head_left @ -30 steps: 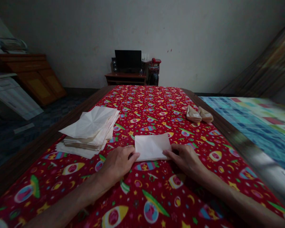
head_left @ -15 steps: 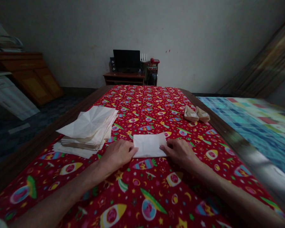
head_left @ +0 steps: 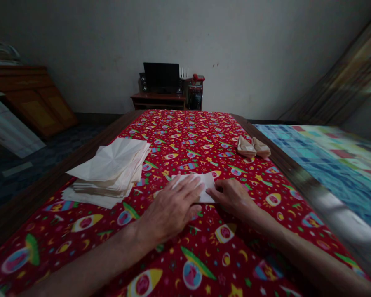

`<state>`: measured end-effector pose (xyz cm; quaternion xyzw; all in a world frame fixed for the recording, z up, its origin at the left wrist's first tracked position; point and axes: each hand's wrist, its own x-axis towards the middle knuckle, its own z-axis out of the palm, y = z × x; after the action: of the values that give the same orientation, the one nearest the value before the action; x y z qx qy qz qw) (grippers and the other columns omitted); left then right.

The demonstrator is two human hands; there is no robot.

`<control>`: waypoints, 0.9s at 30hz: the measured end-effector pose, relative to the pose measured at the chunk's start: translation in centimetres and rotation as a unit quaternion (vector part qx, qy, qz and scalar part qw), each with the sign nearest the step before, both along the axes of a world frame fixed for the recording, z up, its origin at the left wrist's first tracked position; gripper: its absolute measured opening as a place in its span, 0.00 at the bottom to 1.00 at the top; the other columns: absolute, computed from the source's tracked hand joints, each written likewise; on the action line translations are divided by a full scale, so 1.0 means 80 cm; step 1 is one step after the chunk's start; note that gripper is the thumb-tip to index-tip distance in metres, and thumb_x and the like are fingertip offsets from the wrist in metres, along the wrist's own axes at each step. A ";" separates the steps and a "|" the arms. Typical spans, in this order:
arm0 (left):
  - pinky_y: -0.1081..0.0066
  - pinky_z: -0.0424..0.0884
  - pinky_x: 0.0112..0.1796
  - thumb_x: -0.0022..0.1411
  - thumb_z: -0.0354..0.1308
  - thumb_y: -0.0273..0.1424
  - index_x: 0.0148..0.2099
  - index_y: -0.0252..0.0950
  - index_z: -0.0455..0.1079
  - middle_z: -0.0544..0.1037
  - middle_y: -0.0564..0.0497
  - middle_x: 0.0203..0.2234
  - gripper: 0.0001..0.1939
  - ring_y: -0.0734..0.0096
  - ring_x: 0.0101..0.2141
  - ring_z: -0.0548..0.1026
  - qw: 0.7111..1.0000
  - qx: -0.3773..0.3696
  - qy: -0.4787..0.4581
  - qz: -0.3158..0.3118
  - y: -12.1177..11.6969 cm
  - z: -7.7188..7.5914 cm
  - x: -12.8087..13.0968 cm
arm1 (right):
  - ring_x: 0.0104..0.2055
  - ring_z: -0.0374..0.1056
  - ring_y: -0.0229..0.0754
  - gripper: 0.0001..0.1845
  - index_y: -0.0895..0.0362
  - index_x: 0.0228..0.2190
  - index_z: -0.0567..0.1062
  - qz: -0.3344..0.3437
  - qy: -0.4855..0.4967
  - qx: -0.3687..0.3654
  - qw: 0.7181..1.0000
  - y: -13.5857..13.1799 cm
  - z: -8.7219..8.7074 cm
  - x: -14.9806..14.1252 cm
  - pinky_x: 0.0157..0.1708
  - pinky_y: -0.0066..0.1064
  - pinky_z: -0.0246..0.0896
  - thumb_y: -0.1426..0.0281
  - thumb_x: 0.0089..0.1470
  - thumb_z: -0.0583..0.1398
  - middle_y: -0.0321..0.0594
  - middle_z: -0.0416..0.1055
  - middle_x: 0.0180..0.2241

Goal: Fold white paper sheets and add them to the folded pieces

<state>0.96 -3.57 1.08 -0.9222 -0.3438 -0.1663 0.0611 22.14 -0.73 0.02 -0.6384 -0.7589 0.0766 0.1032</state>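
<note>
A folded white sheet of paper (head_left: 207, 181) lies flat on the red patterned tablecloth (head_left: 185, 231) in front of me. My left hand (head_left: 177, 202) rests palm down over the paper's left part, its fingers stretched out and covering much of it. At the paper's right edge, my right hand (head_left: 231, 194) pinches the side between thumb and curled fingers. To the left sits a stack of creased paper sheets (head_left: 111, 161), the top one marked with fold lines fanning out from its middle. Two brown folded paper pieces (head_left: 253, 147) stand on the right side of the cloth.
Dark wooden table edges (head_left: 275, 161) run along both sides of the cloth. Beyond the far end, a small desk (head_left: 157, 99) carries a black monitor (head_left: 161, 75). On the right is a bed with a blue patchwork cover (head_left: 306, 156); wooden cabinets (head_left: 37, 103) stand left.
My left hand has gone from pinching the paper's left edge to lying flat across it, moving right. My right hand keeps its hold on the right edge. The view has shifted slightly.
</note>
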 end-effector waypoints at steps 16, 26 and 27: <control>0.56 0.51 0.60 0.69 0.40 0.37 0.63 0.36 0.54 0.58 0.48 0.62 0.23 0.63 0.62 0.52 0.995 -0.102 0.006 -0.005 -0.014 -0.033 0.011 | 0.18 0.49 0.31 0.19 0.59 0.17 0.71 0.003 0.018 -0.017 1.000 0.000 0.003 0.000 0.19 0.27 0.37 0.61 0.53 0.54 0.34 0.61 0.15; 0.57 0.52 0.60 0.69 0.42 0.36 0.63 0.36 0.54 0.58 0.50 0.62 0.22 0.64 0.62 0.52 0.996 -0.093 0.003 0.001 -0.018 -0.036 0.013 | 0.18 0.51 0.32 0.20 0.58 0.18 0.71 0.002 0.011 -0.015 1.000 0.000 0.001 -0.002 0.19 0.26 0.38 0.60 0.53 0.54 0.35 0.62 0.15; 0.57 0.52 0.60 0.69 0.42 0.35 0.62 0.36 0.54 0.58 0.50 0.62 0.22 0.64 0.62 0.53 0.995 -0.095 0.002 0.001 -0.018 -0.035 0.013 | 0.18 0.52 0.32 0.20 0.58 0.18 0.72 0.005 0.010 -0.010 1.000 0.000 0.000 -0.001 0.19 0.27 0.38 0.60 0.53 0.54 0.35 0.62 0.16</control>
<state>2.04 -5.00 -1.75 -0.9236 -0.3591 -0.1313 -0.0264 22.03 -0.70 0.02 -0.6352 -0.7599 0.0911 0.1040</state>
